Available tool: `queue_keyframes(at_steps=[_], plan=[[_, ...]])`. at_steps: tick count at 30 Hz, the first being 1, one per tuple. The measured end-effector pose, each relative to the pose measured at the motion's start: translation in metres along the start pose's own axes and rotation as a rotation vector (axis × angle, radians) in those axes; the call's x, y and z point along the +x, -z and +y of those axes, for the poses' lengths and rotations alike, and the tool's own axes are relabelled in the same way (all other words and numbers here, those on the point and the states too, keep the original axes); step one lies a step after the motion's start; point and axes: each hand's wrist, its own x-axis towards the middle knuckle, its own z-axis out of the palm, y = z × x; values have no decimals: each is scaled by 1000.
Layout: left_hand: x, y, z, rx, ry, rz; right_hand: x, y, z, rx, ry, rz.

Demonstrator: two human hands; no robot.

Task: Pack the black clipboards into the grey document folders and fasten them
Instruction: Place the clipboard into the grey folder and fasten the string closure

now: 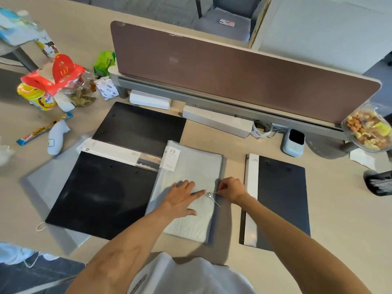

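A black clipboard (101, 196) lies on the desk, left of the grey folder (191, 166). Your left hand (182, 198) presses flat on that folder, fingers straight. Your right hand (230, 188) pinches the cord (215, 202) beside the folder's button (209, 194). A second clipboard (282, 198) lies to the right.

The number 20 is printed on the white label (172, 155) at the far left corner of the grey document folder (195, 168), and a yellow arched M is shown on the red carton (63, 68) towards the desk's (201, 132) far left corner; smaller lettering elsewhere cannot be read.
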Motion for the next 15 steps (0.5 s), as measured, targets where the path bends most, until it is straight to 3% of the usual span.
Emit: queue_keyframes(at_steps=[10, 15], plan=[[1, -1, 6, 36, 10, -7, -31, -21, 14, -327, 467, 45], [-10, -16, 11, -88, 96, 44, -35, -29, 11, -381, 522, 99]])
